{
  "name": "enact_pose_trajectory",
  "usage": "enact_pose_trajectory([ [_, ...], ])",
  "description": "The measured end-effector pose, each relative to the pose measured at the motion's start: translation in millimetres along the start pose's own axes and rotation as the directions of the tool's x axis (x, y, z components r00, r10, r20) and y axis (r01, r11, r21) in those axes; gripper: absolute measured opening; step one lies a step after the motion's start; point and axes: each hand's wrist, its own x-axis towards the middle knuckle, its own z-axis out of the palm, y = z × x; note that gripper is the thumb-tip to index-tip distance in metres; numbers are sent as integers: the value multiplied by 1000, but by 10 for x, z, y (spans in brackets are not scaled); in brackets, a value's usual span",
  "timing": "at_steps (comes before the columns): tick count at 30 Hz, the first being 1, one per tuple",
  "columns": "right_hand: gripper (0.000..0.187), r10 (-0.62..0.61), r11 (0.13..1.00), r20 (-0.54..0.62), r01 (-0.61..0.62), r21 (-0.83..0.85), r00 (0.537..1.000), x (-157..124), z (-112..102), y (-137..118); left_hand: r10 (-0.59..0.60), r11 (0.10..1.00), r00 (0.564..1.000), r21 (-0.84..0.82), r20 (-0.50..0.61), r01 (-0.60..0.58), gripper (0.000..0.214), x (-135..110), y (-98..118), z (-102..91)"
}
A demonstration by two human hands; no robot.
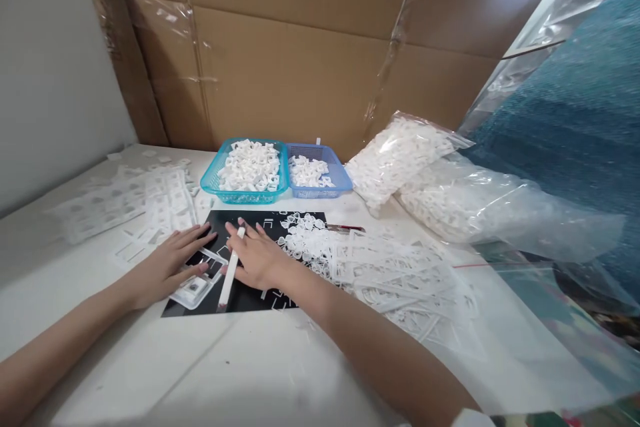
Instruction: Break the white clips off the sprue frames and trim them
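Note:
My left hand (173, 260) lies on the left side of a black mat (200, 307), fingers stretched out. Its thumb and fingertips touch a whitish plastic frame (193, 290) with small inner pieces. To the right, my right hand (260, 259) has a slim white stick (231, 280) slanting between its fingers; the stick's lower end shows a small reddish mark. Small white cut-out bits lie on the mat, and a heap of ring-like white scraps (305, 233) covers its right part. How firmly the fingers grip the stick is partly hidden.
Behind the mat stand a teal basket (245, 198) and a blue basket (320, 192), both with small white parts. A red-handled tool (345, 228) lies near piled empty frames (400, 280). Plastic sheets (170, 190) lie left; filled clear bags (400, 153) stand right.

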Motion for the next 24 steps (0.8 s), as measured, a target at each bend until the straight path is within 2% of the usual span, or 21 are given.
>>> enact_pose_trajectory([
  [3,40,25,1000,25,-25,0,999,52,86,139,-35,999,999,9,38,35,59,4,43,-33],
  [7,39,147,989,29,-148,9,989,-428,-94,449,-58,998,998,7,36,58,50,-29,45,-165],
  [8,33,194,981,28,-194,12,981,-575,-172,510,-54,999,998,6,30,54,48,-38,29,-218],
  [11,24,325,944,35,-326,44,945,-912,-418,601,-10,1000,999,6,44,9,44,-48,-28,-422],
  [15,22,415,896,0,-409,176,910,-1044,-684,569,81,997,984,1,156,-83,41,-6,-29,-644],
  [18,31,486,844,-77,-446,297,870,-1048,-834,592,84,996,970,14,228,-89,44,66,16,-687],
  [21,42,595,773,-185,-495,397,782,-1134,-960,708,59,997,961,30,271,-69,29,141,32,-706],
  [23,41,616,758,-166,-521,392,770,-1258,-1024,792,39,998,954,35,296,-52,16,176,27,-741],
  [24,39,622,749,-132,-538,386,772,-1330,-1046,824,28,998,954,39,297,-42,18,189,26,-763],
])
